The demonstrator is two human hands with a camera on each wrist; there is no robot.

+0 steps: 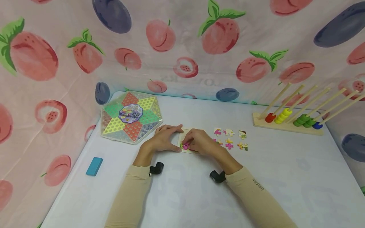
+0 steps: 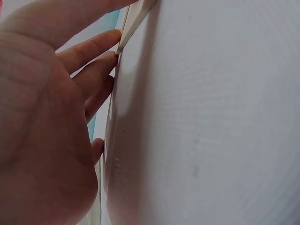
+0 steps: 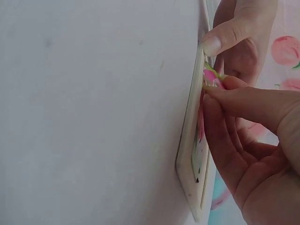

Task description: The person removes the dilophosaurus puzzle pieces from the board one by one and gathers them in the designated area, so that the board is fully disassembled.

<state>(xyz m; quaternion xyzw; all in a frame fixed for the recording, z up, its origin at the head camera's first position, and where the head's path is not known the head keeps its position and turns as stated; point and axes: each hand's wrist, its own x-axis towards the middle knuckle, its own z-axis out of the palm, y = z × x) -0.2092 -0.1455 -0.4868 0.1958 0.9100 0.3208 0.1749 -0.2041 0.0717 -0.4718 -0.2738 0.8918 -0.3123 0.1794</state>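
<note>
A small tan puzzle board (image 1: pixel 185 131) lies on the white table in front of me. My left hand (image 1: pixel 163 138) is at its left side, thumb and index finger spread and nearly straight, touching the frame's near and far edges. My right hand (image 1: pixel 201 141) is over the board and pinches a pink and green jigsaw piece (image 3: pixel 213 76) between thumb and fingertips, at the board's surface. Part of the board's picture shows below that piece in the right wrist view; the right hand hides much of the rest. Several loose jigsaw pieces (image 1: pixel 229 132) lie to the right, some partly behind the right wrist.
A hexagonal Chinese checkers set (image 1: pixel 131 117) lies at the back left. Nearer, on the left, is a blue block (image 1: pixel 94 166). At the back right stands a wooden peg rack (image 1: pixel 288 125) with coloured beads on tall rods. Fruit-patterned cloth (image 1: pixel 185 38) hangs behind the table.
</note>
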